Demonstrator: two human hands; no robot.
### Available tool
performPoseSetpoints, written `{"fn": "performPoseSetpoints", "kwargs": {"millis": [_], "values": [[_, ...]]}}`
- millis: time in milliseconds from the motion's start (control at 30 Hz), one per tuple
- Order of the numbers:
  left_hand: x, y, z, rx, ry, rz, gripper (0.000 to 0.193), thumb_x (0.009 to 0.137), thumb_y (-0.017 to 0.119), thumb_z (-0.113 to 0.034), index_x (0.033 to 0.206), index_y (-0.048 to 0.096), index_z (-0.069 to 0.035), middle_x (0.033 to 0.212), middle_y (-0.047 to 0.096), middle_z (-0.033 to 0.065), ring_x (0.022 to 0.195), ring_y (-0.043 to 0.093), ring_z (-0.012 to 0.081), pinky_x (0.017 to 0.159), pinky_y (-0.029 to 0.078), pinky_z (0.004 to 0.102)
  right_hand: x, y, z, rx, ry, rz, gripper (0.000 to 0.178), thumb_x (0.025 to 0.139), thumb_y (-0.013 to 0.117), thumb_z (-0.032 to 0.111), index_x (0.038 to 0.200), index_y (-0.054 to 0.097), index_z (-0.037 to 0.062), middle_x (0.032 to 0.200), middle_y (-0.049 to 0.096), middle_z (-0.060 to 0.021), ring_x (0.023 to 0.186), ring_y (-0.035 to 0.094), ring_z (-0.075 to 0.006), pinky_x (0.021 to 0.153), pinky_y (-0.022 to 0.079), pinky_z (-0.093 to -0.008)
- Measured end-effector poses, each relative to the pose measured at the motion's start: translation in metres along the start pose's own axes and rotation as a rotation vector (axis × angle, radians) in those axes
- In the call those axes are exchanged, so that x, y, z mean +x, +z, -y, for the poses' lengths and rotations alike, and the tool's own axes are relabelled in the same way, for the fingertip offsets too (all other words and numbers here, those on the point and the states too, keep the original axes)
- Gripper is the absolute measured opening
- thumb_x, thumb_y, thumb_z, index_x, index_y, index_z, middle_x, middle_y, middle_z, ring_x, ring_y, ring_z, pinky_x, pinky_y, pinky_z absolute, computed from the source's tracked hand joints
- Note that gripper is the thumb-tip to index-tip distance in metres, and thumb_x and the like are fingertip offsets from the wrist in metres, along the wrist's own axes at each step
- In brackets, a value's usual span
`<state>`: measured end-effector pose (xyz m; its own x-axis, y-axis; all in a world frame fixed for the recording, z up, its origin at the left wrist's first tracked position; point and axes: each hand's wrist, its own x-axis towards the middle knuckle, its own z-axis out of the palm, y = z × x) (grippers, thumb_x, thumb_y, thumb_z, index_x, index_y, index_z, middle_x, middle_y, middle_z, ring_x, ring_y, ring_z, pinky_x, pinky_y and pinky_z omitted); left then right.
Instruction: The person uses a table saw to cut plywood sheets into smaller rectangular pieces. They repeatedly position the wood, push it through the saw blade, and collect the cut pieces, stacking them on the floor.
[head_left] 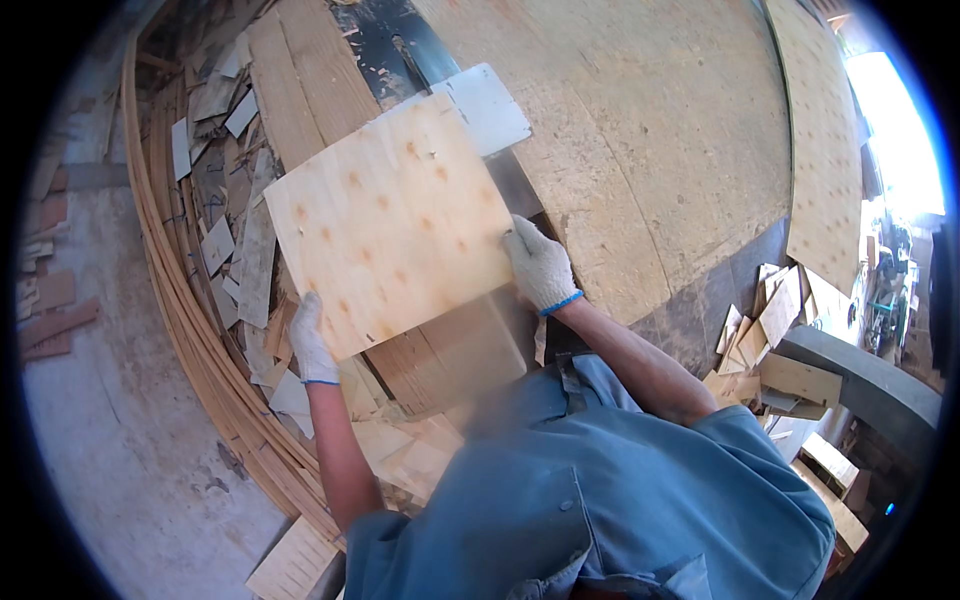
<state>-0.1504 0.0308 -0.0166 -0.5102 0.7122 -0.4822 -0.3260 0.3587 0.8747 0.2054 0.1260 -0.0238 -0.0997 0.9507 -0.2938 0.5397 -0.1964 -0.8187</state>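
Note:
Both my hands wear white knit gloves with blue cuffs and hold a square plywood sheet point(390, 220) with brown knots across its face. My left hand point(312, 345) grips its lower left corner, thumb on top. At the right edge, my right hand point(540, 265) pinches it with the thumb above and the other fingers hidden below. The sheet is over a wooden work surface and the dark metal strip point(515, 185) of a machine. Just beyond its far right corner is a pale translucent plate point(487, 108), partly covered by the sheet.
A broad worn wooden tabletop point(650, 130) spreads to the right, with a long knotty plywood panel point(815, 130) along its far side. Wood offcuts point(220, 245) fill the left beside long bent strips point(190, 330). More scraps point(775, 310) are heaped at right near a grey curved beam point(870, 375).

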Motion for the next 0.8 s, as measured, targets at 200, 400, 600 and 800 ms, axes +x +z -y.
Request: {"fn": "performPoseSetpoints", "kwargs": {"millis": [200, 400, 600, 800], "values": [[0.007, 0.002, 0.007, -0.108, -0.059, 0.053, 0.045, 0.095, 0.060, -0.028, 0.125, 0.057, 0.005, 0.117, 0.063, 0.0103, 0.102, 0.064, 0.0192, 0.090, 0.052, 0.0322, 0.005, -0.003, 0.000, 0.040, -0.005, -0.007, 0.035, 0.097, 0.047, 0.033, 0.124, 0.058, 0.0124, 0.110, 0.066, -0.0196, 0.100, 0.063, -0.0385, 0.088, 0.048, -0.0439], [0.008, 0.009, 0.003, -0.072, -0.060, 0.050, 0.044, 0.097, 0.057, -0.028, 0.127, 0.055, 0.005, 0.120, 0.062, 0.0106, 0.105, 0.063, 0.0196, 0.093, 0.052, 0.0334, 0.012, -0.005, 0.006, 0.054, -0.034, -0.050, 0.032, 0.096, 0.055, 0.025, 0.121, 0.060, 0.0058, 0.102, 0.067, -0.0215, 0.099, 0.065, -0.0368, 0.084, 0.050, -0.0401], [0.008, 0.012, 0.000, -0.126, -0.141, 0.077, 0.045, 0.098, 0.056, -0.027, 0.131, 0.053, 0.003, 0.122, 0.061, 0.0109, 0.107, 0.063, 0.0203, 0.093, 0.052, 0.0339, 0.017, -0.010, 0.015, 0.077, 0.013, -0.020, 0.034, 0.096, 0.048, 0.032, 0.119, 0.061, 0.0107, 0.103, 0.068, -0.0175, 0.098, 0.064, -0.0362, 0.086, 0.049, -0.0422], [0.005, 0.016, -0.018, -0.107, -0.161, 0.082, 0.046, 0.097, 0.057, -0.028, 0.131, 0.053, 0.002, 0.123, 0.062, 0.0117, 0.107, 0.063, 0.0217, 0.093, 0.052, 0.0346, 0.023, -0.017, 0.029, 0.107, 0.016, -0.003, 0.032, 0.096, 0.049, 0.033, 0.114, 0.064, 0.0110, 0.100, 0.069, -0.0160, 0.096, 0.065, -0.0349, 0.084, 0.050, -0.0404]]}}
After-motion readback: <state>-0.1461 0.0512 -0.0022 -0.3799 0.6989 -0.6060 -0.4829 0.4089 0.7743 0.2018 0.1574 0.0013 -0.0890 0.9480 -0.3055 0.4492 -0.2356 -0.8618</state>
